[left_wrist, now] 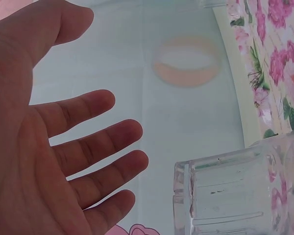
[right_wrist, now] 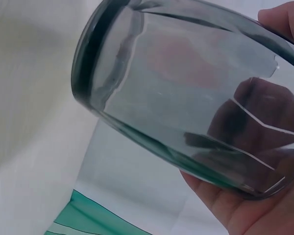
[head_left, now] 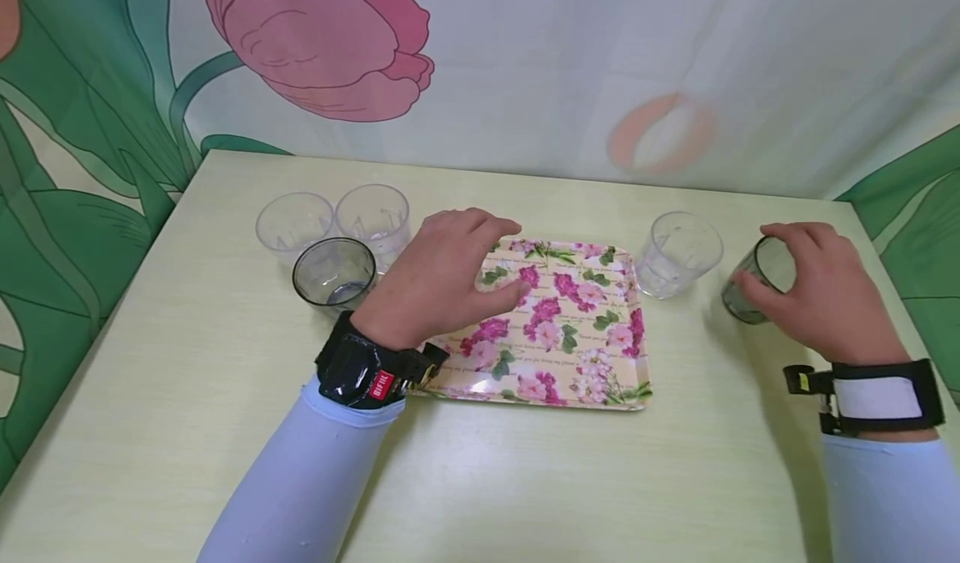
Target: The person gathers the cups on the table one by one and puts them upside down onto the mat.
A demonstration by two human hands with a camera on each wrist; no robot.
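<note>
My right hand [head_left: 832, 296] grips a smoky grey glass [right_wrist: 186, 98] at the right side of the table, thumb on one side and fingers on the other. In the right wrist view its thick base points away from the palm; whether it touches the table I cannot tell. My left hand [head_left: 442, 275] hovers over the left part of a floral tray [head_left: 540, 321], fingers spread and holding nothing. Beside this hand in the left wrist view is a clear glass [left_wrist: 225, 191] with the tray partly behind it; whether it stands on the tray is unclear.
A clear glass [head_left: 678, 254] stands just off the tray's right edge. Left of the tray are two clear glasses, one farther left [head_left: 294, 221] and one nearer the tray [head_left: 375, 213], with another smoky glass [head_left: 333, 275] in front. A printed curtain [head_left: 525, 71] hangs behind the table.
</note>
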